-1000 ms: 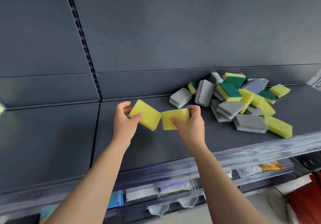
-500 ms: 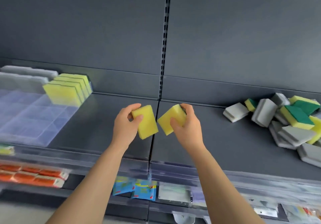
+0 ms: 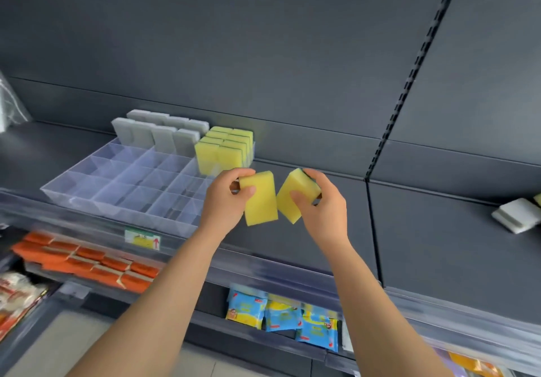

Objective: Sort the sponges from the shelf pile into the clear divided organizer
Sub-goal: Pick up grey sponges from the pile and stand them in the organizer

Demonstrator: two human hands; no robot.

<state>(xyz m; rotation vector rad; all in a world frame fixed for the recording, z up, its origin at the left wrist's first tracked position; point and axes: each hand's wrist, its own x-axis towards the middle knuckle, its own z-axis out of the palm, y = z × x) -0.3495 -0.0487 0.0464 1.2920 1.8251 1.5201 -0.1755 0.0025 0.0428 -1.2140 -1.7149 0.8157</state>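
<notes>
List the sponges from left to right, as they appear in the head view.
Gray sponges → standing yellow sponges → left-held yellow sponge → right-held yellow sponge → loose gray sponge at the right edge.

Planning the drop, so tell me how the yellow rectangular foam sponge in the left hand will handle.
Probably very light: the left hand holds the yellow rectangular foam sponge by one end with thumb and fingertips. Likely soft foam, so a firm pinch may dent it. Flat faces suggest no rolling; other yellow sponges stand on edge in the clear divided organizer.
</notes>
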